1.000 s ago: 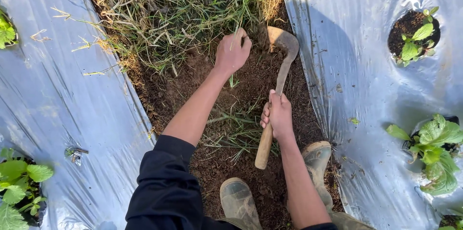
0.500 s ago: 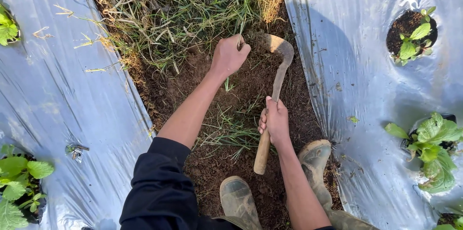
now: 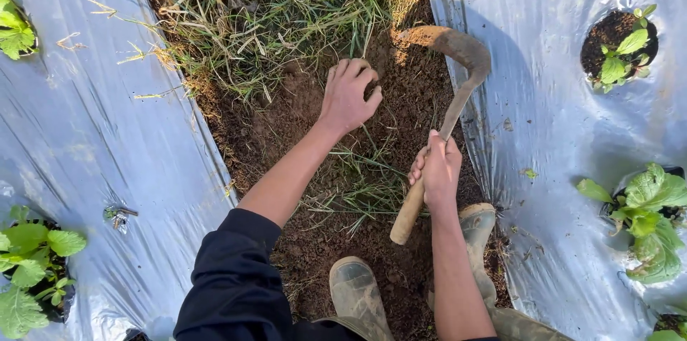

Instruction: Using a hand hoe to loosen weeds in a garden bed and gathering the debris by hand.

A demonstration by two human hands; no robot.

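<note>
Down in the furrow, the person's left hand point(image 3: 348, 95) stretches forward on a straight arm, palm down, fingers curled together and pressed into the soil point(image 3: 286, 140) at the foot of the grass point(image 3: 265, 12); whether it pinches any stems cannot be told. The right hand point(image 3: 438, 169) sits nearer the body, fist clamped around the sickle point(image 3: 444, 112), thumb side up. Its wooden handle slants from below the fist up to a rusty, curved blade whose tip lies on the soil just right of and beyond the left hand.

The soil is dark brown, crumbly, strewn with loose cut blades. The grass ahead of the left hand is a matted tuft, green mixed with dry straw. One silvery plastic sheet point(image 3: 93, 140) lies left of the left arm and one point(image 3: 551, 98) right of the sickle, both wrinkled and glossy. Two muddy rubber boots point(image 3: 358, 294) stand below the hands. The left arm wears a dark sleeve point(image 3: 229, 284) pushed to the elbow; the right forearm is bare. Five leafy seedlings point(image 3: 644, 205) show through holes in the sheets: three right, two left.
</note>
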